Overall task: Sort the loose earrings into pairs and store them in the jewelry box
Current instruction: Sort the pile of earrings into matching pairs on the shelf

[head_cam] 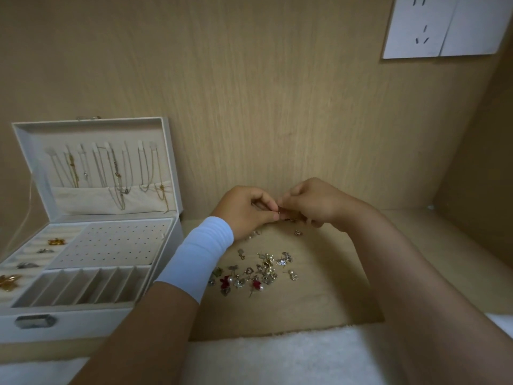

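— While both hands meet at the back of the worktop (347, 287), what sits between them?

— One small earring (283, 211), dark with a reddish tint. The left hand (247, 209) pinches it with thumb and forefinger, and the right hand's (313, 202) fingers are curled round its other side. It is too tiny to tell which way it points.

— And the others?

— They lie in a loose pile of earrings (258, 270) nearer the person, just right of the white sleeve (200, 254) on the left forearm. I see pearl drops, silver hearts and leaf shapes, gold bits and two dark red flower pieces. The pile spreads longest from left to right across the worktop. A stray silver earring (298, 232) lies apart, just beneath the right hand.

— Where is the jewelry box (91, 318)?

— To the left, well apart from the pile, its front facing the person. Its lid (27, 140) stands open, leaning back, with necklaces (116, 173) hanging inside. The tray has a panel of small holes (111, 243), a row of narrow slots (83, 284) in front of it, and brooches (55, 241) on padded rolls at the left.
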The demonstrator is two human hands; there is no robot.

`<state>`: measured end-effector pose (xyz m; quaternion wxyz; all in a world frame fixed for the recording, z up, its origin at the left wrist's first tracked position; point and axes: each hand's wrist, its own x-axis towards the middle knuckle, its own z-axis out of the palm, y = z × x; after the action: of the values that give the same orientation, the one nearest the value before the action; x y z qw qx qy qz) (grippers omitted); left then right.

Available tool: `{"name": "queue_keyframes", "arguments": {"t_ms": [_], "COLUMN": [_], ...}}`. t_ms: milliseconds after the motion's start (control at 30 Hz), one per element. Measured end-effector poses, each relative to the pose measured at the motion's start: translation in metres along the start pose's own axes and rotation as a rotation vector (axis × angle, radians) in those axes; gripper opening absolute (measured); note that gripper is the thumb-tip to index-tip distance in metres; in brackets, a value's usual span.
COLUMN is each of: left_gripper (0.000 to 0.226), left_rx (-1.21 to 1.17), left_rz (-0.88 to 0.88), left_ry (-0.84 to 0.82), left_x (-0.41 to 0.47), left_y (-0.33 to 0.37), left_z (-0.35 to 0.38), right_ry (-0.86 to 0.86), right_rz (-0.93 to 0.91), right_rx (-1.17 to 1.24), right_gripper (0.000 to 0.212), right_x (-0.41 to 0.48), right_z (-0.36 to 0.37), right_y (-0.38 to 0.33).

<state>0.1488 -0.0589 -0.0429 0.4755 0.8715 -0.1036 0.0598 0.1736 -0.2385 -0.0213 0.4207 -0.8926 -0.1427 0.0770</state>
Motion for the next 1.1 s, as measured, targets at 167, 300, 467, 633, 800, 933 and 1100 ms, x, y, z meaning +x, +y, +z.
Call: {"name": "queue_keyframes", "arguments": {"t_ms": [167,300,467,633,800,933,1100], "left_gripper": [0.018,0.024,0.012,0.011,0.012,0.017,0.017], "left_rx": [-0.050,-0.014,0.296,0.375,0.412,0.450,0.563], "left_rz": [-0.001,0.006,-0.023,-0.030,0.001,0.000,0.016], "left_ry": [0.106,0.079,-0.020,-0.065,-0.079,-0.116,-0.130], "left_x": [-0.003,-0.001,-0.001,-0.001,0.000,0.003,0.004], "left_y": [0.003,0.002,-0.008,-0.013,-0.012,-0.011,-0.006], "left_z": [-0.004,-0.008,-0.013,-0.008,-0.001,0.006,0.015], "right_ry": [-0.050,-0.014,-0.029,-0.066,0.023,0.005,-0.009], "right_rz": [0.018,0.005,-0.034,-0.071,-0.076,-0.029,0.015], "right_rx": [0.263,0.242,-0.164,-0.311,-0.254,-0.345,-0.427], "right_gripper": [0.008,0.008,0.009,0.003,0.015,0.014,0.005], "right_x": [-0.005,-0.005,0.002,0.005,0.004,0.001,0.003], "right_z": [0.002,0.002,0.015,0.024,0.003,-0.007,0.003], "right_y": [-0.002,0.002,0.015,0.016,0.016,0.018,0.025]}}
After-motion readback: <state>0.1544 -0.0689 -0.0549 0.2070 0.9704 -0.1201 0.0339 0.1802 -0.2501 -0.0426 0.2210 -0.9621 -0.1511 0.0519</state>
